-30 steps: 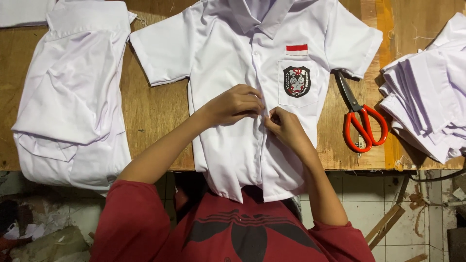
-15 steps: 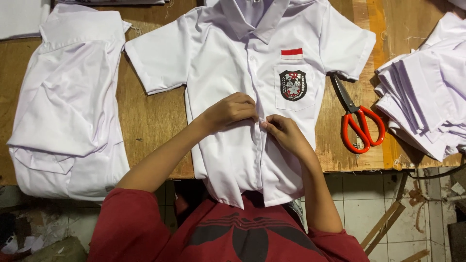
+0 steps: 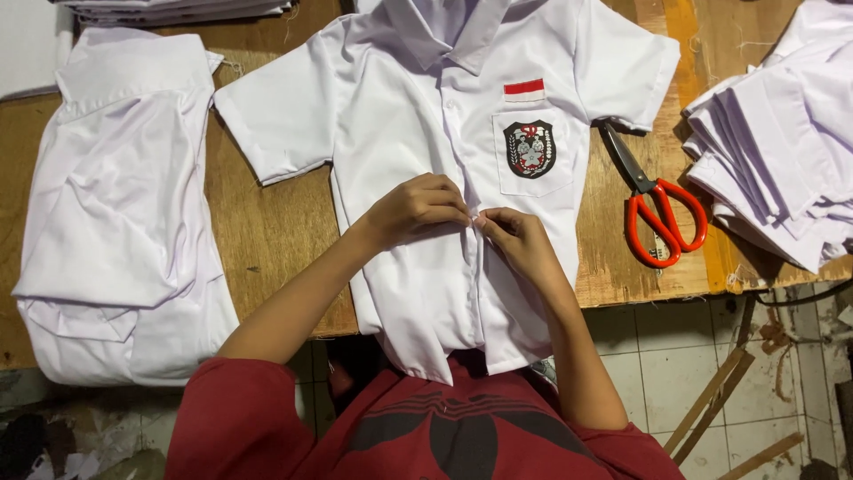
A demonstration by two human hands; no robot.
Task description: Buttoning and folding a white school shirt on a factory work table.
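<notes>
Compared with the view half a second earlier, both hands remain at the same spot on the shirt's front placket and the garment has not shifted on the bench; only the viewpoint has drifted slightly. Nearest the onlooker, the person's red sleeves and 2 forearms reach forward from the bench edge, converging toward the centre. The white short-sleeved shirt (image 3: 418, 133) lies flat, front up, on the wooden table (image 3: 267, 231), its hem hanging over the near edge toward the person. The left hand (image 3: 418, 209) is curled closed, knuckles up, fingertips pinching the placket fabric from the left side. The right hand (image 3: 518, 242) is likewise closed in a pinch, meeting the left at the button line, the 2 sets of fingertips touching or nearly so; whatever small item sits between them cannot be made out. Just beyond the right hand sits the chest pocket with a dark crest badge (image 3: 530, 148), and above it a small red and white patch (image 3: 524, 89). To the right, red-handled scissors (image 3: 662, 209) lie closed on the table, near a stack of folded white garments (image 3: 782, 151). To the left lies another white shirt (image 3: 115, 213), folded.
</notes>
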